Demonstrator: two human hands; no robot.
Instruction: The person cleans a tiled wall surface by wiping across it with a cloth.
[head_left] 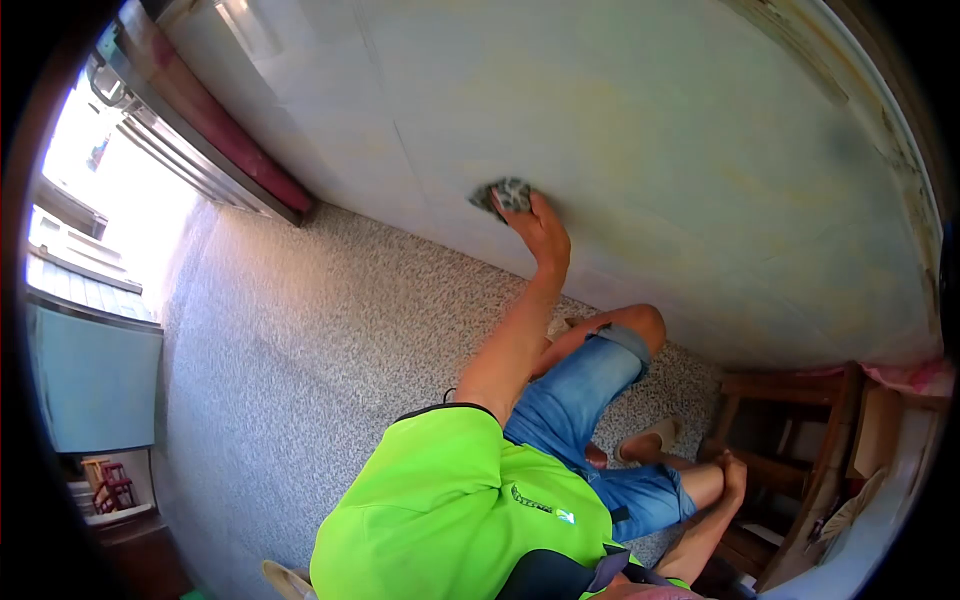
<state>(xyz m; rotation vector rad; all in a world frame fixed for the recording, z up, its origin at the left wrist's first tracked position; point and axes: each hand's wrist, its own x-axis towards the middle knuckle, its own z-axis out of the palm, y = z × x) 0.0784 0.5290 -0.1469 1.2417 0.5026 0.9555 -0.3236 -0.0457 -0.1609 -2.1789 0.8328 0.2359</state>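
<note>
My left hand (pixel 540 228) presses a crumpled grey-green patterned cloth (pixel 513 194) against the large pale wall panel (pixel 640 120), its fingers closed on the cloth. The arm is stretched up from my bright green shirt. At the lower right, my right hand (pixel 735 474) rests on my bent knee, below the rolled hem of my blue denim shorts (pixel 590 390). It holds no object that I can see, and its fingers are small and only partly visible.
Speckled floor (pixel 330 300) runs below the panel. A dark wooden shelf unit (pixel 790 400) stands beside my knees. At the left are a light blue cabinet (pixel 95 380), a bright doorway and a metal-edged door (pixel 190 130). A sandal (pixel 662 436) shows near my legs.
</note>
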